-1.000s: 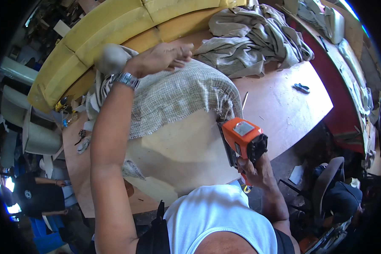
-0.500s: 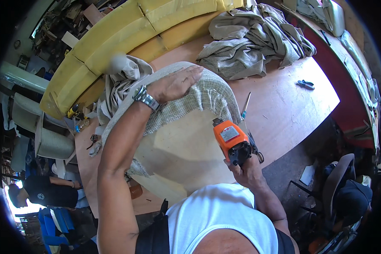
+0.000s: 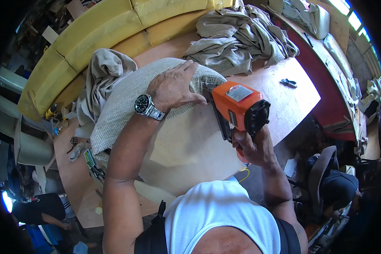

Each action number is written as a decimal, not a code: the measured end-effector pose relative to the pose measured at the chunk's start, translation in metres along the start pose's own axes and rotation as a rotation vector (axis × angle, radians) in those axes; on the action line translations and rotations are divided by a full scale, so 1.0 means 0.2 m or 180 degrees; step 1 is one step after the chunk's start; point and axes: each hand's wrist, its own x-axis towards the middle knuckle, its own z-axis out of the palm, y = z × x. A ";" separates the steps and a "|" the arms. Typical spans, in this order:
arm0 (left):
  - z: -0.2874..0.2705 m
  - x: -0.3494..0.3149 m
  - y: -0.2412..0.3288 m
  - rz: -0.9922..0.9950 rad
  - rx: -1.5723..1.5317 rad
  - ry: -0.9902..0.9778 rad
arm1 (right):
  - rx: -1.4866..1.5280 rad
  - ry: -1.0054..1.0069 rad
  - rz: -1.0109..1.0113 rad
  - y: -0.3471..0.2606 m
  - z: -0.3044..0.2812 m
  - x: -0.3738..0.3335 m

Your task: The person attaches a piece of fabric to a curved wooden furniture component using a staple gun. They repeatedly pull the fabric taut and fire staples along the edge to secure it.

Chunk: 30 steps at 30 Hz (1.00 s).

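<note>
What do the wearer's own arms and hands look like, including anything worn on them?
Both arms are sleeveless and both hands ungloved. Near the left hand is a wristwatch with a round black dial and silver metal bracelet; no watch shows by the right hand. The top is white.

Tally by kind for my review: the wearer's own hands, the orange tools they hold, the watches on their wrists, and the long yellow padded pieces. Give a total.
Own hands (left hand, right hand): 2
Orange gun-shaped tool: 1
Wristwatch: 1
Yellow padded piece: 1
Total: 5
</note>
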 end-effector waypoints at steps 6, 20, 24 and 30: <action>0.03 -0.01 -0.01 -0.0092 0.0027 0.0146 | 0.0004 -0.0033 -0.0025 -0.10 0.04 0.10; -0.22 0.14 -0.27 -0.0606 -0.1413 -0.0374 | 0.0029 -0.0301 0.1023 0.14 0.01 -0.26; 0.04 0.32 -0.45 -0.0053 -0.0859 -0.0550 | -0.0123 -0.0189 0.0669 0.22 0.06 -0.31; 0.04 0.24 -0.30 -0.0057 -0.1265 -0.1064 | -0.0383 -0.0138 0.0229 0.26 0.08 -0.30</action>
